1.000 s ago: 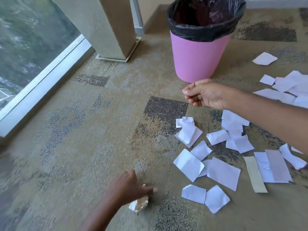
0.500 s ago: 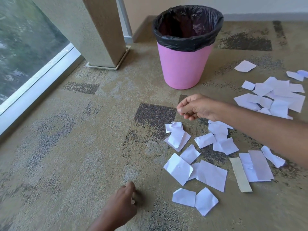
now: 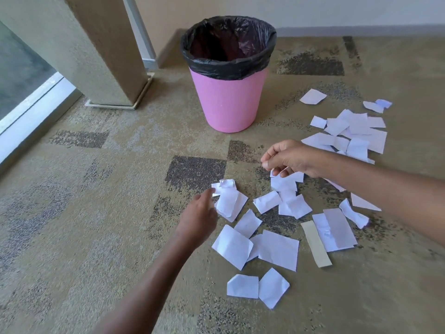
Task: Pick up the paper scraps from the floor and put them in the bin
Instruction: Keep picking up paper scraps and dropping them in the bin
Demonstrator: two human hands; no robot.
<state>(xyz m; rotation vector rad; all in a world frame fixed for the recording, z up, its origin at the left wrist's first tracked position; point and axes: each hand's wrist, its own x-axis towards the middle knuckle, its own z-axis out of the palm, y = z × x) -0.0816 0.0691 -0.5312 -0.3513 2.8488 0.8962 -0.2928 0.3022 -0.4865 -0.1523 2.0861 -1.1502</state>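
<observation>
A pink bin (image 3: 228, 100) lined with a black bag stands on the carpet, its mouth open. Several white paper scraps (image 3: 277, 249) lie scattered in front of it and to its right, and a second heap (image 3: 354, 131) lies further back on the right. My right hand (image 3: 291, 157) hovers low over the near pile, with thumb and fingers pinched on the edge of a white scrap (image 3: 285, 182). My left hand (image 3: 199, 213) reaches in from below. Its fingertips touch a crumpled white scrap (image 3: 228, 198), and its palm is hidden from me.
A square beige pillar (image 3: 96, 56) stands left of the bin, with a floor-level window (image 3: 24, 92) beyond it. A tan paper strip (image 3: 316, 244) lies among the scraps. The wall runs behind the bin. Bare patterned carpet spreads to the left.
My left hand moved from a crumpled scrap at the lower left up to the near pile. My right hand dropped toward the pile and pinched a scrap. The view shifted back.
</observation>
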